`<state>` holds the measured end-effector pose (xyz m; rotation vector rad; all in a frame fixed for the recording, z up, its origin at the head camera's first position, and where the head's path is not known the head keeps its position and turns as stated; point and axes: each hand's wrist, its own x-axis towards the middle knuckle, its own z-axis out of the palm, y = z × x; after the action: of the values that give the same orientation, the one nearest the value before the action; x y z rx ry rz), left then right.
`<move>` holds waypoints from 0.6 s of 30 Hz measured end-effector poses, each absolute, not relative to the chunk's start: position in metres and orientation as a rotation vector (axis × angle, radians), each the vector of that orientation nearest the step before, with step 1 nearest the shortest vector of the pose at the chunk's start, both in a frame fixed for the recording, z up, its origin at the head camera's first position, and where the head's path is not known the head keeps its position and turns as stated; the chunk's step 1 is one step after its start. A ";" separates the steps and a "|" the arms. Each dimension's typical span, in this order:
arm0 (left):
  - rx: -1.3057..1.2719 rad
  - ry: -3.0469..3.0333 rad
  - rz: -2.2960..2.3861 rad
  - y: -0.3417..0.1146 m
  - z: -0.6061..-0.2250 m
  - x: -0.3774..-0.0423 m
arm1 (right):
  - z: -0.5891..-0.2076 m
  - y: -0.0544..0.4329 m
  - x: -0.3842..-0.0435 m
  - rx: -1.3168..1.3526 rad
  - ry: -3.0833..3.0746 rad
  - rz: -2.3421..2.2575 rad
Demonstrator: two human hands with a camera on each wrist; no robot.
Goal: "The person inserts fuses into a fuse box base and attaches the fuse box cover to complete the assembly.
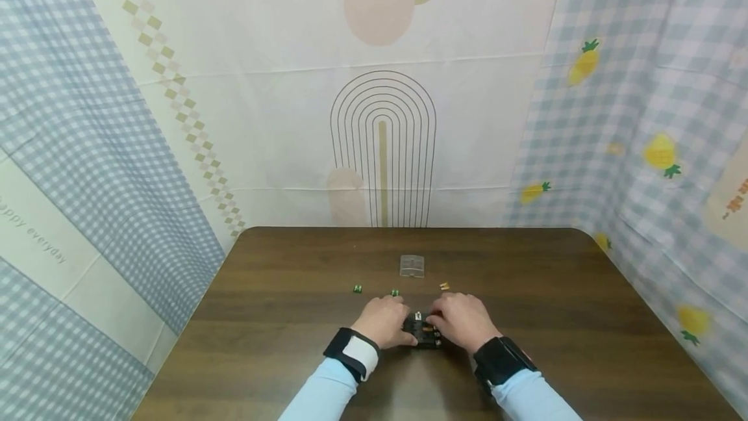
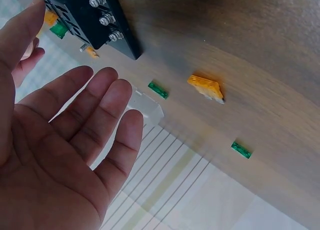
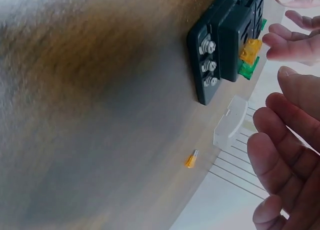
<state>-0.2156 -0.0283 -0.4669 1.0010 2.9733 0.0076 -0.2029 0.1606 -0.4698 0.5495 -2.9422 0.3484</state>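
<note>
A small black fuse box (image 1: 423, 331) with screw terminals lies on the table between my two hands. My left hand (image 1: 382, 320) sits against its left side; in the left wrist view the fingers (image 2: 107, 108) are straight and hold nothing, with the box (image 2: 87, 18) just beyond them. My right hand (image 1: 461, 320) is at the box's right side, fingers (image 3: 280, 140) loosely bent and empty. An orange fuse (image 3: 250, 50) and a green fuse (image 3: 247, 69) sit in the box (image 3: 227, 40).
A clear plastic cover (image 1: 411, 265) lies farther back on the brown table (image 1: 280, 356). Two green fuses (image 1: 357, 289) (image 1: 395, 292) and an orange fuse (image 1: 445, 286) lie loose behind the hands. Patterned cloth walls enclose the table on three sides.
</note>
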 end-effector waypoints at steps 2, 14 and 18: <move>1.000 2.971 0.006 -0.028 -0.466 -0.216 | -0.469 0.162 -0.204 0.531 -2.959 0.373; 0.996 2.970 0.040 -0.029 -0.468 -0.215 | -0.468 0.168 -0.208 0.470 -3.010 0.422; 0.987 2.973 0.040 -0.029 -0.467 -0.214 | -0.469 0.169 -0.209 0.454 -3.022 0.422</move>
<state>-0.2135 -0.0291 -0.4672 0.9871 2.9732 0.0405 -0.2092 0.1688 -0.4689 0.4541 -3.0225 0.4219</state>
